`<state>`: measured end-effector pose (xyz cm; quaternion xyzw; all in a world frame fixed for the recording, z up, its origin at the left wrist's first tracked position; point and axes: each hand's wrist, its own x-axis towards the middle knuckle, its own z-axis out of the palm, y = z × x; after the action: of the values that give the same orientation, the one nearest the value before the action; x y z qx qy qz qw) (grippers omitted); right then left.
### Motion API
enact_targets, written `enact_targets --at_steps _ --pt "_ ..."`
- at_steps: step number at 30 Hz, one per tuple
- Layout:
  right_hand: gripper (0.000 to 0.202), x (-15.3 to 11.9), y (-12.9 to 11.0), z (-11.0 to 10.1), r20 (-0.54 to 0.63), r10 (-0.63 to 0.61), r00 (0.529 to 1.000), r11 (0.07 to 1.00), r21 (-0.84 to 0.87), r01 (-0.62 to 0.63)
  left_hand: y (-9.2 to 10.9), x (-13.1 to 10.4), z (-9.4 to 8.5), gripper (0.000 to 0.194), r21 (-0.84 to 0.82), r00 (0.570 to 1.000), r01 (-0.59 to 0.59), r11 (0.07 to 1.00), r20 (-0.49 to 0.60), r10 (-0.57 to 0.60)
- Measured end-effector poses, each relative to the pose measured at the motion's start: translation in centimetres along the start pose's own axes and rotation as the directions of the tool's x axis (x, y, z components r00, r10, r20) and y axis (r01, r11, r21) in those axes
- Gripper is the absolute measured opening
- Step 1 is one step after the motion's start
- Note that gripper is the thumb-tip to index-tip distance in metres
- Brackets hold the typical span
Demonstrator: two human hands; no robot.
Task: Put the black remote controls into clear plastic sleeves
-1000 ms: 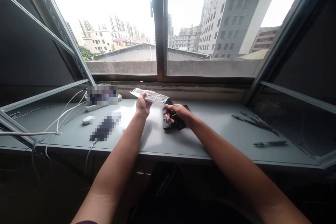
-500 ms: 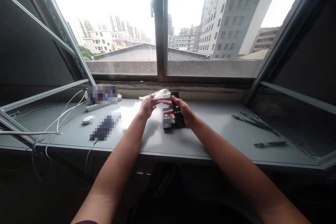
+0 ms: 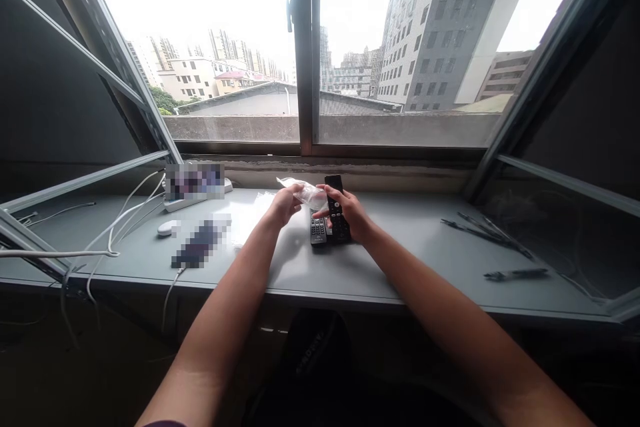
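A clear plastic bag (image 3: 313, 196) is pinched in my left hand (image 3: 287, 205), its loose end reaching toward the right hand. My right hand (image 3: 353, 213) is closed around a black remote control (image 3: 334, 185), held upright with its buttons facing me. Below and just behind the fingers, another black remote control (image 3: 318, 235) lies on the desk (image 3: 400, 267). Part of that second remote is hidden by the bag and the fingers.
A white power strip (image 3: 200, 199) with cables, a white mouse-like object (image 3: 166, 229) and a blurred-out dark device (image 3: 197, 247) are on the left. Several pens (image 3: 515, 274) in clear wrappers lie on the right. Metal frame posts flank the desk before the window.
The plastic bag has come down and to the right, close against the upright remote. My left hand has closed more on the bag; the right hand holds nearly still.
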<state>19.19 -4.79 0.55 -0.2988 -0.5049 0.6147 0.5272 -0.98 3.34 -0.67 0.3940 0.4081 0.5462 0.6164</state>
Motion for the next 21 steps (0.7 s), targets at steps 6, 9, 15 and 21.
enact_targets --at_steps 6,9,15,21 --pt "0.059 -0.5 -0.2 0.5 0.113 0.006 0.994 0.998 -0.068 0.002 0.1 0.5 -0.4 0.016 -0.047 0.985 -0.09 0.995 -0.153 0.082" --pt "0.052 -0.5 -0.2 0.8 0.112 0.012 0.994 0.995 -0.099 -0.001 0.2 0.6 -0.4 0.011 -0.049 0.954 -0.117 0.992 -0.284 0.099" --pt "0.037 -0.3 0.3 0.8 0.101 0.049 0.994 0.992 -0.119 -0.037 0.5 0.6 -0.8 0.012 -0.137 0.935 -0.199 0.97 -0.324 0.146" --pt "0.036 -0.3 0.1 0.6 0.08 0.101 0.992 0.977 -0.196 -0.084 1.3 0.5 -1.5 0.018 -0.307 0.917 -0.277 0.91 -0.368 0.155"
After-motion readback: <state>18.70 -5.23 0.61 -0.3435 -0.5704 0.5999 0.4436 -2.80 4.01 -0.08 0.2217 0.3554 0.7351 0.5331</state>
